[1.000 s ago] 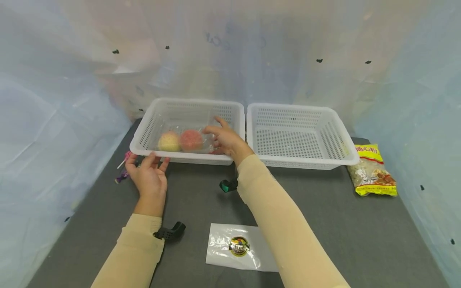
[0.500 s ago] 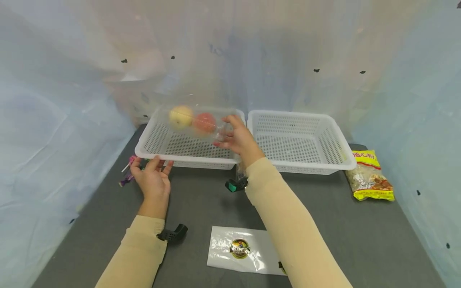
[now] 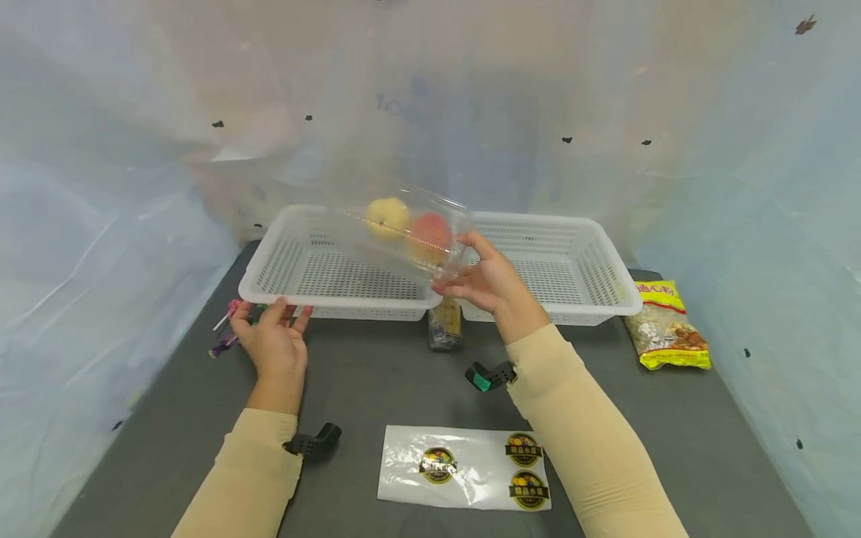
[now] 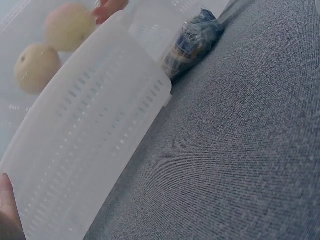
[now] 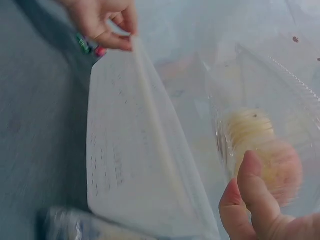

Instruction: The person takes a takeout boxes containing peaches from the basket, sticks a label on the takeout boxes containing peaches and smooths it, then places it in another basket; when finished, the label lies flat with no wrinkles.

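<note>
My right hand (image 3: 494, 284) grips one end of a clear plastic fruit box (image 3: 393, 243), thumb and fingers on its end wall. The box is raised and tilted above the white left basket (image 3: 336, 302), its gripped end over the gap between the two baskets. Inside it lie a yellow, apple-like round fruit (image 3: 387, 217) and a red-yellow peach-like fruit (image 3: 429, 233). My left hand (image 3: 274, 347) holds the left basket's front rim near its left corner; the right wrist view shows this left hand (image 5: 107, 22) pinching the rim.
A second white basket (image 3: 572, 308) stands to the right. Between the baskets sits a small wrapped packet (image 3: 445, 326). A yellow-labelled food bag (image 3: 669, 329) lies far right, wrapped candies (image 3: 225, 344) far left. A white sheet with round stickers (image 3: 464, 467) lies in front.
My right hand has lifted the fruit box out of the left basket and carried it to the right, tilting it. My left hand has stayed at the basket's rim.
</note>
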A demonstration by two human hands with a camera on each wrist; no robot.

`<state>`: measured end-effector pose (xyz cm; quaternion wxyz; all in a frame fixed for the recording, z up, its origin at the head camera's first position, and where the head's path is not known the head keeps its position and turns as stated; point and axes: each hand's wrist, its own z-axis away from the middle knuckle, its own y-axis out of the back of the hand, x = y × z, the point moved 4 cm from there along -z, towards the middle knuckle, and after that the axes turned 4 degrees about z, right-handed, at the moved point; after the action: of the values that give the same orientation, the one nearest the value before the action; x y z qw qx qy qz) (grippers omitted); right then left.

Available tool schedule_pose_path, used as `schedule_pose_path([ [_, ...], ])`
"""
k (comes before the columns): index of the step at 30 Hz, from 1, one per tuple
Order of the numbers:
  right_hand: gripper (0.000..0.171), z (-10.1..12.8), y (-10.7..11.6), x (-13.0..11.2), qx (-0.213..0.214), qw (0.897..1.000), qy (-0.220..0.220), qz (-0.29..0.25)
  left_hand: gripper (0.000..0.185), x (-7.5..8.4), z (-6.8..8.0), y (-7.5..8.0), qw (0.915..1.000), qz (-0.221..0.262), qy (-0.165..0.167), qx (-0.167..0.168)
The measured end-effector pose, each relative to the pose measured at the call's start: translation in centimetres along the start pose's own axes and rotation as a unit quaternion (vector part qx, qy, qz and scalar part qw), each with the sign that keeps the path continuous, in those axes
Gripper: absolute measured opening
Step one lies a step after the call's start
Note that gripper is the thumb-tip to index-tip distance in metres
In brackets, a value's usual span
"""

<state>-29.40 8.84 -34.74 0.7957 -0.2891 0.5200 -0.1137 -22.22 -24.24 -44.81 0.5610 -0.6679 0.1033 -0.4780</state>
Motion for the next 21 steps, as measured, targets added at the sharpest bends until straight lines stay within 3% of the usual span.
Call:
schedule_pose_path([
  [14,0.077,7.2,4.5,0.2,-0.097,0.983,0.07,0.14,0.055,0.0,-0.1,0.0,1.0,-0.005,0.001,0.007],
  [21,0.075,10.0,6.1,1.2,-0.158,0.974,0.065,0.151,0.055,-0.1,0.1,-0.2,1.0,-0.005,-0.006,0.0],
])
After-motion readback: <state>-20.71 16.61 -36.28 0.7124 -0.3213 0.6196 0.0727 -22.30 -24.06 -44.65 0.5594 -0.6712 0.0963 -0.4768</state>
